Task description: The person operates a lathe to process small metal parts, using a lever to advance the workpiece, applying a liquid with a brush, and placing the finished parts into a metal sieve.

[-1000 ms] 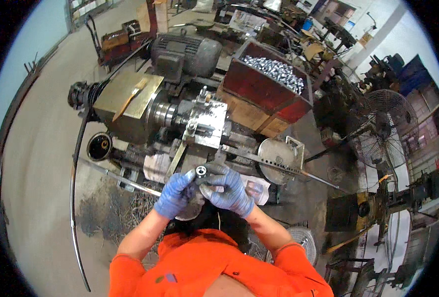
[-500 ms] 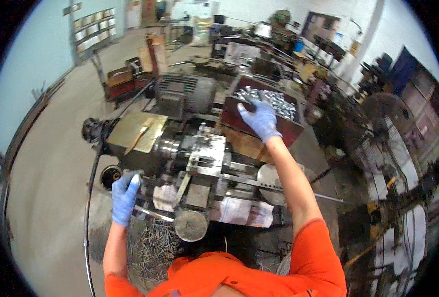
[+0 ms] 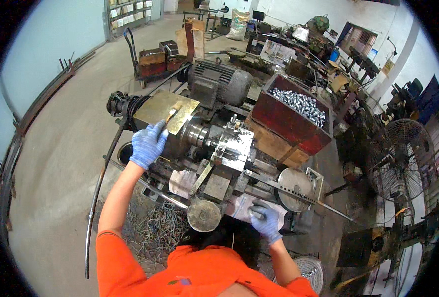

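My left hand (image 3: 149, 144), in a blue knit glove, is closed round the handle of a small brush (image 3: 172, 115), its bristle end on the flat yellowish cover (image 3: 185, 105) of a lathe. Gloved too, my right hand (image 3: 265, 222) is curled in front of the lathe bed, over a paper sheet (image 3: 240, 208); its grey fingertips hide whatever it may hold. Between the hands are the lathe's shiny chuck (image 3: 197, 134) and the tool slide (image 3: 235, 148). A dark red box (image 3: 289, 124) full of small silvery metal parts (image 3: 298, 104) stands behind the slide.
A ribbed motor (image 3: 222, 81) sits behind the lathe. A round handwheel (image 3: 203, 215) juts toward me, above metal shavings (image 3: 165, 225) on the floor. A long rod (image 3: 96, 203) slants down on the left. A large fan (image 3: 401, 158) stands at right, a loaded trolley (image 3: 152, 64) farther back.
My right hand has left the box of metal parts and come down near my body. My left hand has moved up to the brush on the cover. The view has shifted.
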